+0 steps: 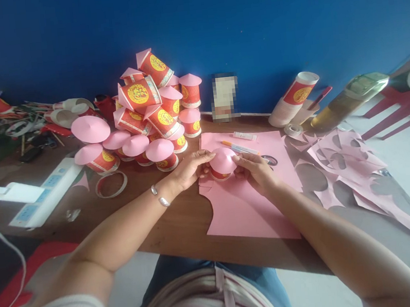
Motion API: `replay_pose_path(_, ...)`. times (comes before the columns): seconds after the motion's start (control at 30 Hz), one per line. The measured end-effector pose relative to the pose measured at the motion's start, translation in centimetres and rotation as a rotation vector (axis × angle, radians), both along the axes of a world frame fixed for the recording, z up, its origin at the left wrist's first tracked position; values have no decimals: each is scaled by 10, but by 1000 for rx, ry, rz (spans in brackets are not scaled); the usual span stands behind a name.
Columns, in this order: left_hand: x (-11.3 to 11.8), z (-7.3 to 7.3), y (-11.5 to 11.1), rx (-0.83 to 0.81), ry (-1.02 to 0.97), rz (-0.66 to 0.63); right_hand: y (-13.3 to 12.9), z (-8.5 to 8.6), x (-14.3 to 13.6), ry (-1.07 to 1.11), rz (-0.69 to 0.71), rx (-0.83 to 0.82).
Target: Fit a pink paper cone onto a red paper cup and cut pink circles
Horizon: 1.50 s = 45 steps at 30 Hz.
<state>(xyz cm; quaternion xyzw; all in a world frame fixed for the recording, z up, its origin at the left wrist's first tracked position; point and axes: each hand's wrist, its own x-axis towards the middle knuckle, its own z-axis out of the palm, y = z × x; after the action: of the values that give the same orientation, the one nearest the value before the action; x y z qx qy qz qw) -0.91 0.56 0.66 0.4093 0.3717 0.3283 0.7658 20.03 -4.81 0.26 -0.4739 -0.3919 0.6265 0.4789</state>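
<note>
The tabletop ends along a front edge close to the person's body; its back runs against a blue wall. A bare strip of wood lies between the front edge and the large pink sheet. More bare wood shows left of the sheet, beneath the left forearm. Further left, room narrows — a white power strip and a cut ring take up the surface. A pile of cone-topped cups limits the back left. On the right, pink paper scraps spread out to the side edge; behind them stand stacked cups and a bottle.

The paper cone sits over a red cup, above the upper left part of the sheet, directly between the hands. The left hand grips the cone's left rim — the right hand pinches its right rim between thumb and fingers. A marker lies just behind the right hand, with dark-handled scissors beside it.
</note>
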Motion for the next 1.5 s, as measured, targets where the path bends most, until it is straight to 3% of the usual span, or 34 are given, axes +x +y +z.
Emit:
replay_pose_path(0.33,-3,0,0,-4,-41,9,0,0,0,15,-10,4)
replay_pose_path(0.6,-3,-2,-2,19,-39,124,-1,-7,1,-16,-34,28)
replay_pose_path(0.77,-6,9,-6,87,-225,229,-6,-4,3,-155,-91,113)
replay_pose_path(0.83,-9,18,-8,89,-336,164,-8,-3,6,-238,-115,166)
replay_pose_path(0.93,-18,25,-12,16,-429,-75,-9,-5,11,-301,-131,208)
replay_pose_path(1.03,-25,22,-16,-89,-400,-333,-7,-10,12,-317,-98,245)
replay_pose_path(1.17,-24,16,-19,-65,-370,-484,-7,-10,10,-341,-75,271)
replay_pose_path(1.23,-20,19,-19,13,-375,-398,-8,-8,9,-365,-84,257)
replay_pose_path(1.37,-13,26,-13,137,-341,17,-8,-4,9,-430,-131,243)
replay_pose_path(1.5,-9,19,-9,198,-238,191,-7,0,9,-460,-143,263)
